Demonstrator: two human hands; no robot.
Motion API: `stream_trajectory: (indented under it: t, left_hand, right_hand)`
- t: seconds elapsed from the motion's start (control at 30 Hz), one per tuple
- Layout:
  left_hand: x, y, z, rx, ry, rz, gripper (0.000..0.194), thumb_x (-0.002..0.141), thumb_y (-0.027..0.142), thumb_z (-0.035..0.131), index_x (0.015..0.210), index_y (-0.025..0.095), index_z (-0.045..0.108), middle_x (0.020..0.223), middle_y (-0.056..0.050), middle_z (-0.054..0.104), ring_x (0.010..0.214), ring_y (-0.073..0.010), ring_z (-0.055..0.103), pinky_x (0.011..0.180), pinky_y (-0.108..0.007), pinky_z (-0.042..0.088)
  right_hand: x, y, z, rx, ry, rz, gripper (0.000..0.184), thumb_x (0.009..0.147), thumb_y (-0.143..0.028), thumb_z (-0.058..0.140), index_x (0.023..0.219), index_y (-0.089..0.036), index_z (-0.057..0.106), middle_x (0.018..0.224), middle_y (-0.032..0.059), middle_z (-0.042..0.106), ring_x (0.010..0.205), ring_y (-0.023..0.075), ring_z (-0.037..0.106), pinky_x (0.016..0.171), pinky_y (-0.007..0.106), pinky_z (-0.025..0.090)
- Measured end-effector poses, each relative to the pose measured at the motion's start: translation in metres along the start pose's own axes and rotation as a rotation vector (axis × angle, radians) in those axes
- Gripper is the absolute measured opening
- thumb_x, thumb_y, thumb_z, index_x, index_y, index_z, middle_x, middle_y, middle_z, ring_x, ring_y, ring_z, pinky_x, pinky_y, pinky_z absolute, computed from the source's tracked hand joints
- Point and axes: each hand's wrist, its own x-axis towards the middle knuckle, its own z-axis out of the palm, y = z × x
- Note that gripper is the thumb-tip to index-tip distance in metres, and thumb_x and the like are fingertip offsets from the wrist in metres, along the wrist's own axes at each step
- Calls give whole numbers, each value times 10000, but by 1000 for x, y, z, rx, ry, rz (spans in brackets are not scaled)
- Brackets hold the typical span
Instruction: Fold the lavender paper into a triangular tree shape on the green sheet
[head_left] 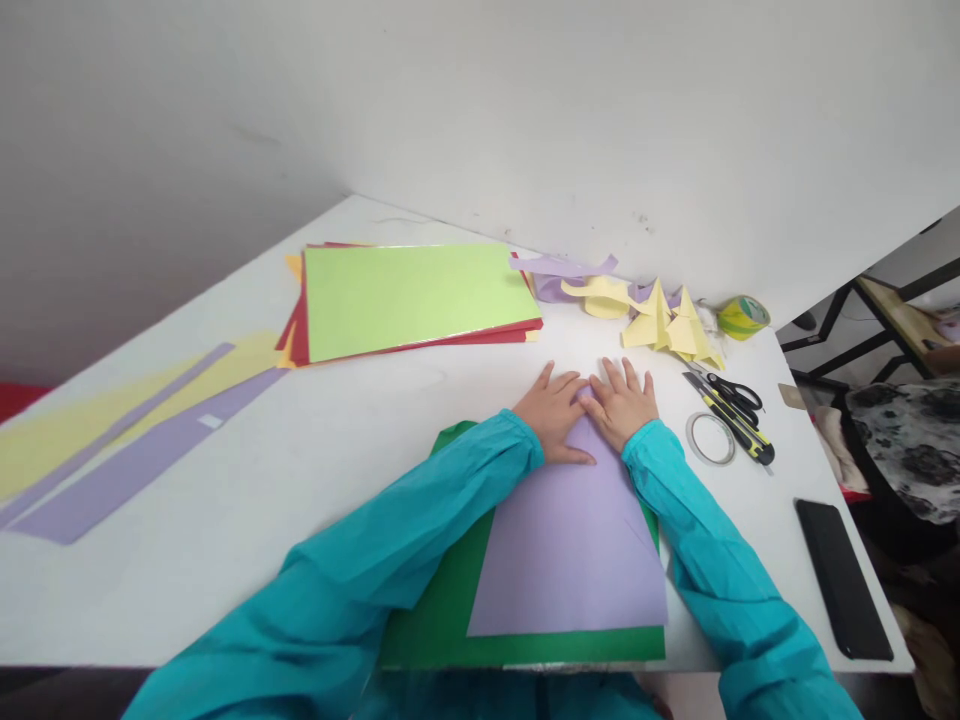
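Note:
A sheet of purple paper (574,550) lies on green paper (427,610) at the table's front edge. It narrows toward its far end, where both hands meet. My left hand (553,412) presses down on the far left side of the purple paper, fingers spread, thumb pointing right. On the right side of the same tip rests my right hand (621,402), its fingers apart and its thumb and forefinger close to the left hand's fingertips. Neither hand grips anything. The very tip of the purple paper is partly hidden under the fingers.
Behind the hands lies a stack topped with light green paper (412,300). Folded yellow paper pieces (667,325) and a yellow tape roll (742,317) stand by the wall. Scissors (736,393), a utility knife (731,420), a tape ring (710,440) and a phone (841,578) lie right; purple strips (150,460) left.

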Motion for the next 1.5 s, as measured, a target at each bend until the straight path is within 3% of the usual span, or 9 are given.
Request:
stream_trajectory:
  t: [0.5,0.73,0.97,1.5]
  left_hand:
    - [0,1,1,5,49,-3,881,650,751,612,1232,90,570,1374,-233,458,1305,-400,363,1094,-628,90]
    - [-1,-1,3,17,72,10,892,652,762,601,1249,100,556,1355,-234,477,1310,-395,361,1093,-633,102]
    - [0,-2,3,30,29,12,882,650,769,596,1217,94,570,1373,-234,457,1313,-405,352,1090,-644,97]
    - [0,-3,6,48,19,13,894,655,781,577,1233,99,547,1378,-238,450,1317,-399,347,1091,-638,94]
  right_hand:
    - [-3,5,10,-12,47,-7,566,958,-549,214,1385,-257,445,1539,52,274,1426,313,156,1095,633,160]
    - [-3,10,22,17,66,-24,515,963,-475,287,1420,-259,389,1560,40,211,1431,322,119,1096,638,148]
    - [2,11,24,43,90,-14,513,964,-489,275,1419,-280,388,1564,25,201,1429,337,106,1088,651,139]
    - [0,11,23,91,210,-65,415,946,-454,402,1251,-246,592,1498,86,353,1415,317,175,1096,625,122]
